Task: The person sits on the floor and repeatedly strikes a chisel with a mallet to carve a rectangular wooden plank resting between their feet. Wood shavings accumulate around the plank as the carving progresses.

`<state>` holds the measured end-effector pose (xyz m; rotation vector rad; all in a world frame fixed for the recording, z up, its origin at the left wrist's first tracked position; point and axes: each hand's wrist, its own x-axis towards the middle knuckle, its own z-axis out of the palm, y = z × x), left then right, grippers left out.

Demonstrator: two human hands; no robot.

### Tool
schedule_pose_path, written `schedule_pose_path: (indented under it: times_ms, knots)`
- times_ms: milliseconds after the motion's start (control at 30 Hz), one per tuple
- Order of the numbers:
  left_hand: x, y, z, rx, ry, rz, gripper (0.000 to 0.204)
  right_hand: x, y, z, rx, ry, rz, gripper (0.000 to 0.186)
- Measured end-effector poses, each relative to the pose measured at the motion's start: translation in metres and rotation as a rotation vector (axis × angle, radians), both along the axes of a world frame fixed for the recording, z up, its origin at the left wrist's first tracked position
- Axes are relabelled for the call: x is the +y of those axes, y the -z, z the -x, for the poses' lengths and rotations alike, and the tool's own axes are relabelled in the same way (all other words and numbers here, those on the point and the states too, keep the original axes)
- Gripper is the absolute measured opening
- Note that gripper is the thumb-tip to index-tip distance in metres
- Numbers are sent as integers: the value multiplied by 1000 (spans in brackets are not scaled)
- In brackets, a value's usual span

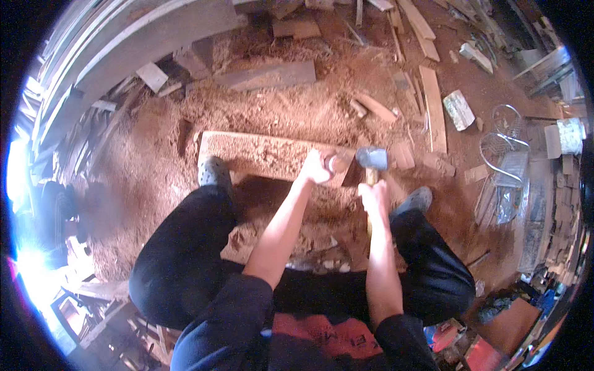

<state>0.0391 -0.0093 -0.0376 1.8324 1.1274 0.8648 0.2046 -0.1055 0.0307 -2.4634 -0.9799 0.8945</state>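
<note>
A long pale wooden board [253, 148] with a rough, chipped surface lies on the sawdust in front of me, my left foot at its left end. My left hand [315, 167] grips a short upright wooden tool handle [337, 163] over the board's right part; the tool's lower end is hidden. Just to its right, my right hand [375, 196] holds a hammer by its yellowish handle, its grey metal head [372, 158] raised near the board's right end.
Planks [433, 108] and offcuts lie on the sawdust-covered floor [124, 191]. Stacked timber [124, 43] fills the upper left. A white block [459, 110] and bent metal wire racks [504, 154] are at the right, with clutter [501, 328] at lower right.
</note>
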Motion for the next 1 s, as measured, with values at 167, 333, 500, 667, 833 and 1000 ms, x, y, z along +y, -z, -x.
schedule_pose_path:
  times_ms: [167, 333, 500, 667, 833, 1000]
  knots:
    - [19, 16, 37, -570, 14, 67, 12, -8, 28, 20, 74, -30, 92, 31]
    - [33, -12, 72, -1061, -223, 502, 16, -17, 54, 34, -33, -197, 340, 34]
    - [12, -8, 23, -141, 234, 42, 20, -27, 90, 33, 47, -235, 260, 30]
    - [5, -57, -10, 53, 374, 25, 35, -37, 113, 24, -172, -278, 116, 25]
    - [37, -64, 27, -14, 172, 151, 40, -36, 121, 21, 107, -147, 261, 31]
    - [43, -46, 34, 71, 159, 173, 35, -35, 109, 22, 130, -110, 150, 15]
